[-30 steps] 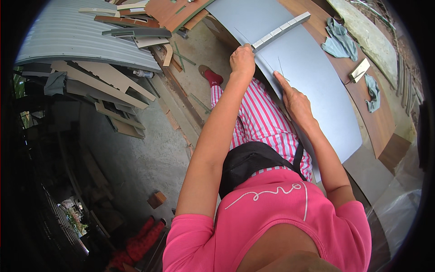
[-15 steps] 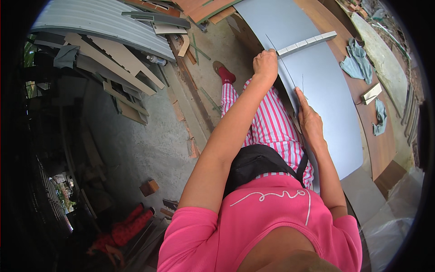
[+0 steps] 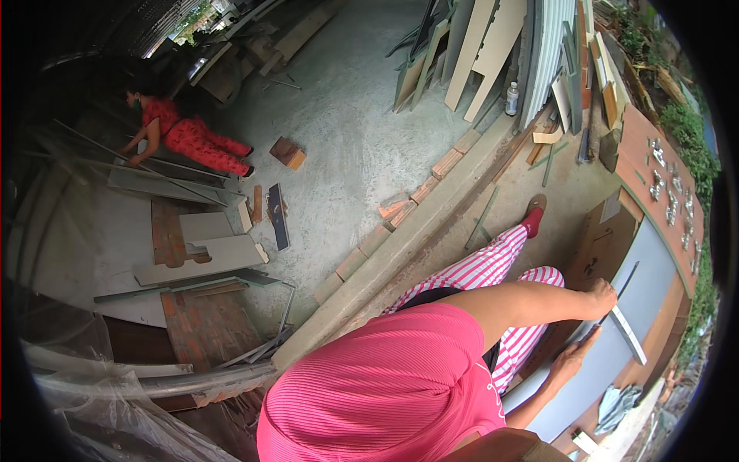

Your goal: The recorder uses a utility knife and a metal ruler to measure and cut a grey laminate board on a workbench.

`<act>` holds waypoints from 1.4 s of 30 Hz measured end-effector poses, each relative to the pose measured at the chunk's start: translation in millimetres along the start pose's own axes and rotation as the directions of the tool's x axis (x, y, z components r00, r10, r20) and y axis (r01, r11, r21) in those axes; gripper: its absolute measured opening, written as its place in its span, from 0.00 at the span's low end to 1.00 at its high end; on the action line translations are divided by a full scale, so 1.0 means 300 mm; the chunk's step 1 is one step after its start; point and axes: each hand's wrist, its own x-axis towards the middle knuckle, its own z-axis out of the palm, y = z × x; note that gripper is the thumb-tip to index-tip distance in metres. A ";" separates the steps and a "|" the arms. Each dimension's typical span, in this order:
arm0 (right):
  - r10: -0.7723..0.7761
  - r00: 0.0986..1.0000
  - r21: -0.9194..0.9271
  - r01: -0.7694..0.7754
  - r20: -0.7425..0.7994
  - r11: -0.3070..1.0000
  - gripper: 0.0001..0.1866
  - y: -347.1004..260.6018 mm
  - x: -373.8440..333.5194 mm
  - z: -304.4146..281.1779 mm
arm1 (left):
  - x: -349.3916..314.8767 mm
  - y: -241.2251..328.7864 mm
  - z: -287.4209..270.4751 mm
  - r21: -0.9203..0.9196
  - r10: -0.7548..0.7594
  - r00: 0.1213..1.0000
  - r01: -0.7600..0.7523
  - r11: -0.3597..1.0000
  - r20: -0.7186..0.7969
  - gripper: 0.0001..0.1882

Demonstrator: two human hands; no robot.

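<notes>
At the right of the view, a smooth grey-blue panel [image 3: 653,258] lies over brown boards. My left hand [image 3: 600,299] is closed in a pinch on a thin dark strip [image 3: 630,282], which sticks out beyond the fist over the panel. Nearer to me, my right hand [image 3: 568,363] is closed at the panel's near edge, its fingertips at the lower end of the same strip. Its thumb and palm are partly hidden. Beside the hands, a pale metal bar [image 3: 630,336] rests across the panel.
A grey-blue cloth [image 3: 616,408] and a small white block [image 3: 585,442] lie on the brown board. Small metal parts [image 3: 671,204] sit on a brown board beyond. A concrete ledge [image 3: 416,254] crosses the floor. Far left, another person [image 3: 192,138] in red bends over long strips.
My view has swung left, bringing the floor and the other person into fuller sight and shifting the panel rightward. Both hands remain at the strip, now closer together.
</notes>
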 end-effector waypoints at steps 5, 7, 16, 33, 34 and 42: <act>0.148 0.988 0.009 -0.148 0.053 0.989 0.31 -0.004 -0.120 -0.034 | 0.002 0.026 -0.034 -0.008 0.030 0.999 -0.030 1.000 0.013 0.14; 0.153 0.988 -0.033 -0.152 0.034 0.988 0.32 -0.026 -0.104 -0.039 | 0.004 0.022 -0.036 -0.009 0.042 0.999 -0.042 0.999 -0.005 0.13; 0.197 0.979 0.031 -0.199 0.058 0.980 0.32 -0.044 0.051 -0.032 | -0.001 0.043 -0.046 -0.055 0.038 0.999 -0.037 0.998 0.024 0.15; 0.046 0.999 -0.116 -0.045 0.001 0.992 0.33 0.012 0.085 0.027 | -0.009 0.004 -0.052 -0.049 0.019 1.000 -0.019 0.999 0.008 0.13; 0.157 0.986 -0.103 -0.151 0.053 0.983 0.33 -0.028 0.086 0.003 | -0.015 0.008 -0.054 -0.069 0.003 1.000 -0.002 0.998 0.008 0.13; 0.138 0.989 -0.052 -0.135 0.045 0.989 0.34 -0.036 -0.091 -0.018 | -0.023 0.005 -0.056 -0.045 0.048 0.999 -0.048 0.998 0.005 0.13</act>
